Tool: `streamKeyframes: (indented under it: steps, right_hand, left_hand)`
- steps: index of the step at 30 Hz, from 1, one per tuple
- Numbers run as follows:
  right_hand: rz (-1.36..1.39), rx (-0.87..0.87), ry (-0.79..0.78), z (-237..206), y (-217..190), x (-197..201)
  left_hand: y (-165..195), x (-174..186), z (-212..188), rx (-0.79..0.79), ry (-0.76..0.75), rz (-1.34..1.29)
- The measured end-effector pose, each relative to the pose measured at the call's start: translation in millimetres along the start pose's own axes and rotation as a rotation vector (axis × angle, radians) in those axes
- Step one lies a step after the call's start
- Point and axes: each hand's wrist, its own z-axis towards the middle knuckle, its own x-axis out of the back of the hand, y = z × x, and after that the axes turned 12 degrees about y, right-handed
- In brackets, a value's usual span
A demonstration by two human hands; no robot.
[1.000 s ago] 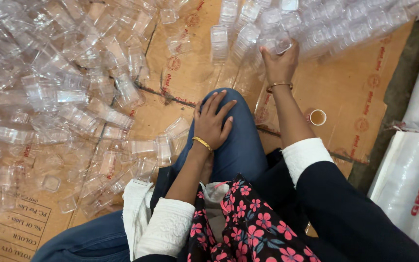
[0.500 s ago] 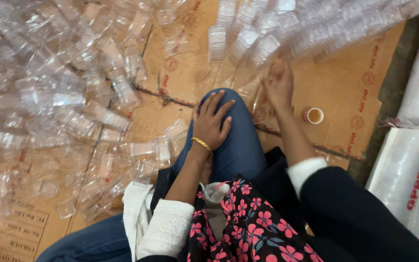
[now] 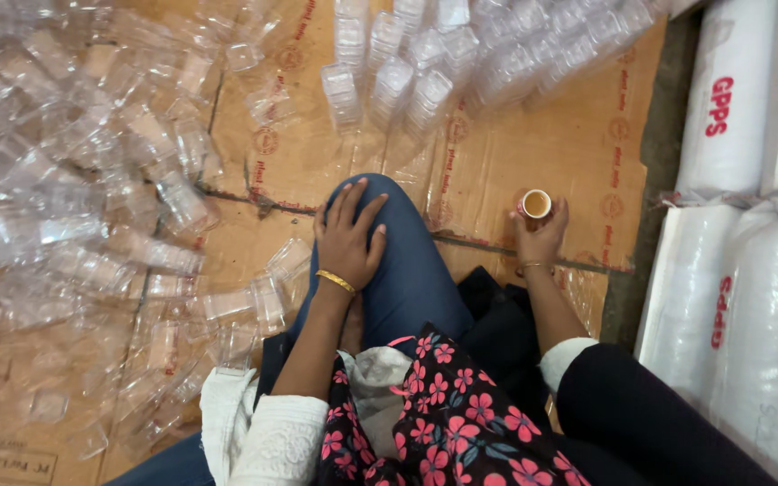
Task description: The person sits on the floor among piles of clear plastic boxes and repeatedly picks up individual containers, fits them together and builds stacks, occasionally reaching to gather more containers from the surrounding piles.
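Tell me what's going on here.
A person sits on flattened cardboard on the floor. The right hand grips a small paper cup that stands on the cardboard, and the left hand rests flat on the knee. Loose clear plastic cups lie scattered to the left, and stacked rows of them lie ahead. White sacks sit along the right side.
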Motion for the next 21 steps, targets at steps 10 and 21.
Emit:
streamKeyframes:
  steps: [10, 21]
  right_hand:
    - [-0.215, 0.05, 0.072, 8.8, -33.1, -8.0]
    - [-0.134, 0.096, -0.22, 24.9, -65.5, -26.5]
  left_hand:
    - [-1.7, -6.8, 0.4, 0.0, 0.023, -0.024]
    - [-119.0, 210.7, -45.8, 0.394, 0.262, -0.346]
